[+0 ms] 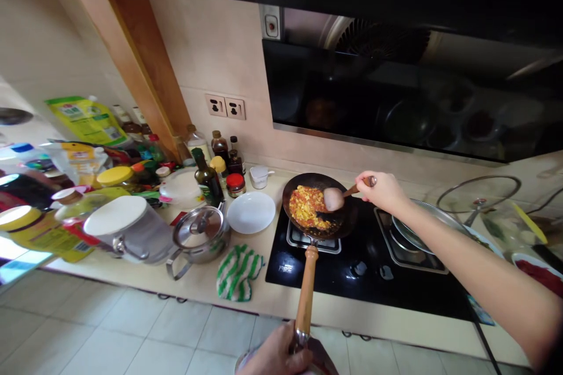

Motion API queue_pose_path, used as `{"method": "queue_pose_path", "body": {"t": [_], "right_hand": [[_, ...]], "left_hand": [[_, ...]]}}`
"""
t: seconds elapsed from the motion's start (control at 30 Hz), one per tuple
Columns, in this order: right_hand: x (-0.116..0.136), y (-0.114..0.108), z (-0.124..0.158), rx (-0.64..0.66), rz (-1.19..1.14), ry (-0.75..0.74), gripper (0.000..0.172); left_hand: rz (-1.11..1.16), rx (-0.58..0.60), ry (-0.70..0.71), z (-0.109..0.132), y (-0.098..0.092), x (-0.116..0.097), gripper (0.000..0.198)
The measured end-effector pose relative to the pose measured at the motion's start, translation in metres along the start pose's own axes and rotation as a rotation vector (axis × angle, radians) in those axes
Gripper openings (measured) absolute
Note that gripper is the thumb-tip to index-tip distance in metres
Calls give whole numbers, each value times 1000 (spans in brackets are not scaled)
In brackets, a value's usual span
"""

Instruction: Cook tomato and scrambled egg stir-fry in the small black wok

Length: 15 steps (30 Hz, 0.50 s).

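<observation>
A dark wok (347,217) sits over the left burner of the black gas stove. Chunky yellow-and-red food, which looks like scrambled egg (308,205), lies in its middle and left part. My left hand (277,351) is closed round the end of the wok's wooden handle (307,293), at the bottom of the view. My right hand (376,187) reaches in from the right and grips the wooden handle of a spatula (334,199). The spatula's broad blade rests in the wok, at the right edge of the food.
Left of the stove are a white plate (251,212), a green-striped cloth (240,273), a lidded steel pot (202,231) and several bottles and jars. A large pan (417,225) stands on the right burner, beside a glass lid (479,190). The range hood (373,105) hangs above.
</observation>
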State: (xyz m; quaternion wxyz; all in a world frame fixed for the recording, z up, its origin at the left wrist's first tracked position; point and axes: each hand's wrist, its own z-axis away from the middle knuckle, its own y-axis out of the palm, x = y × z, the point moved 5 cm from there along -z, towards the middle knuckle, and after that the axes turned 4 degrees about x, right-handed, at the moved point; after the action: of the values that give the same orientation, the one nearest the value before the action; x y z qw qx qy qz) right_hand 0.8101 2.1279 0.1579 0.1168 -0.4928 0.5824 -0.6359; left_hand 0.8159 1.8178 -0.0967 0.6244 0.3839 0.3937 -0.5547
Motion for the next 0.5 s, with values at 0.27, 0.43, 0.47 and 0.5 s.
{"method": "queue_pose_path", "body": {"t": [0.27, 0.43, 0.47, 0.5], "right_hand": [[-55, 41, 6, -43, -170, 9, 33], [-33, 42, 25, -14, -3, -317, 22], [-31, 46, 29, -42, 59, -396, 22], [-31, 52, 33, -63, 110, -463, 24]], "left_hand": [[28, -91, -51, -1, -3, 19, 31], [-10, -119, -110, -5, -7, 36, 32], [-10, -123, -112, -5, -8, 37, 33], [-1, -121, -111, -6, -8, 37, 33]]}}
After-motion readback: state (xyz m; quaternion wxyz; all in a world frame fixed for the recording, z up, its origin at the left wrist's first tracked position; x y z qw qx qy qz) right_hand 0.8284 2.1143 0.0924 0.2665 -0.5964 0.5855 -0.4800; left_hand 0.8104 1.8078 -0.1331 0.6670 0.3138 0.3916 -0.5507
